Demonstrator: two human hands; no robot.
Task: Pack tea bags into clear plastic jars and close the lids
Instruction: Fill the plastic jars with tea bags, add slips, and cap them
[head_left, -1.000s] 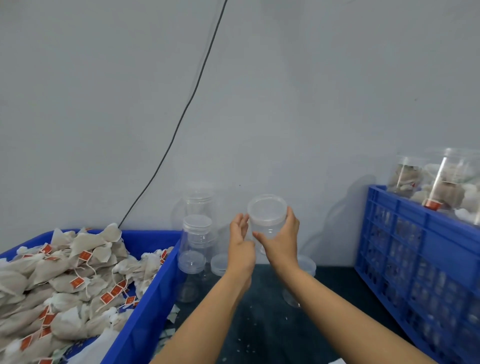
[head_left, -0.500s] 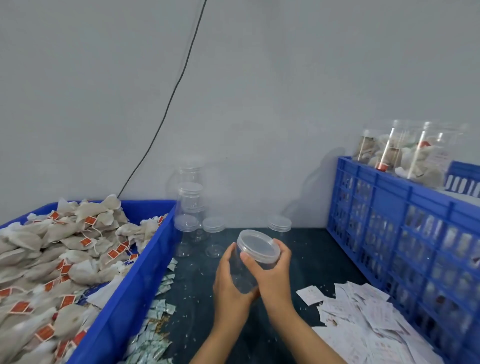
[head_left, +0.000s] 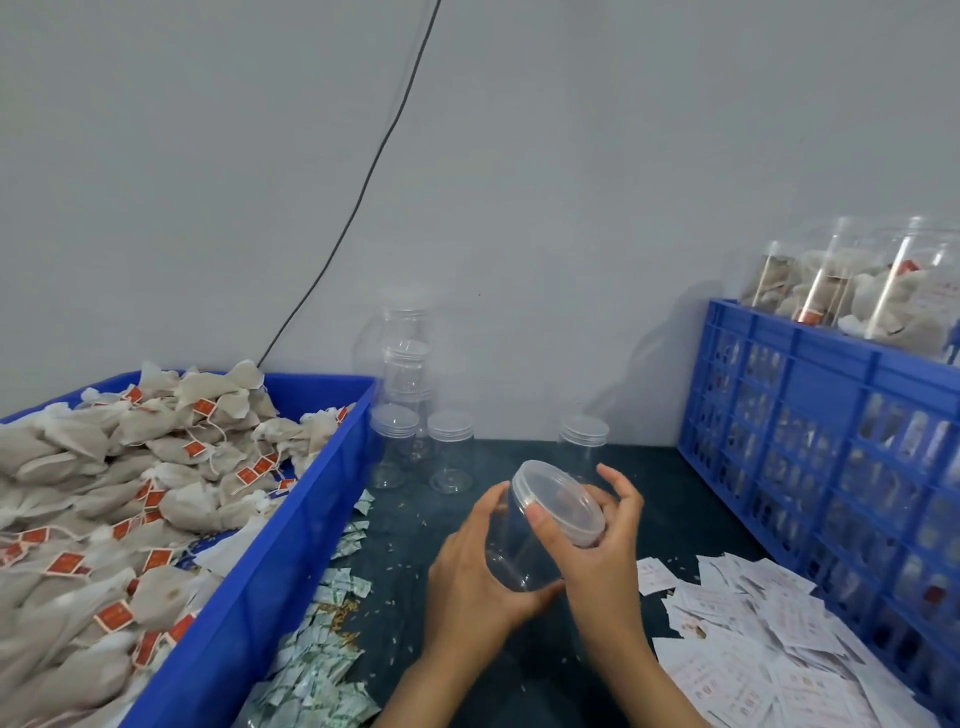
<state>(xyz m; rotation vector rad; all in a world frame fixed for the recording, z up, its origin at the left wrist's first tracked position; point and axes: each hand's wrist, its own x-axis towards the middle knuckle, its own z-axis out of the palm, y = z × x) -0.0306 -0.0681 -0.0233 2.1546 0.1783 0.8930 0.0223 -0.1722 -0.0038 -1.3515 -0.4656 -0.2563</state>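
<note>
Both hands meet at lower centre: the left hand (head_left: 467, 577) cups an empty clear jar (head_left: 524, 545), tilted, while the right hand (head_left: 602, 551) curls around its lid (head_left: 558, 501). At left, a blue bin (head_left: 270, 561) brims with tea bags (head_left: 130, 467). At right, a blue crate (head_left: 831, 415) holds filled jars (head_left: 857, 280).

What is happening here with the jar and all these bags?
A person holds an empty clear plastic jar, tilted, above the dark table. The left hand grips its body, and the right hand holds its translucent lid, which is on. No tea bags are inside yet. The white tea bags with red tags wait in the blue plastic bin at the left.
</note>
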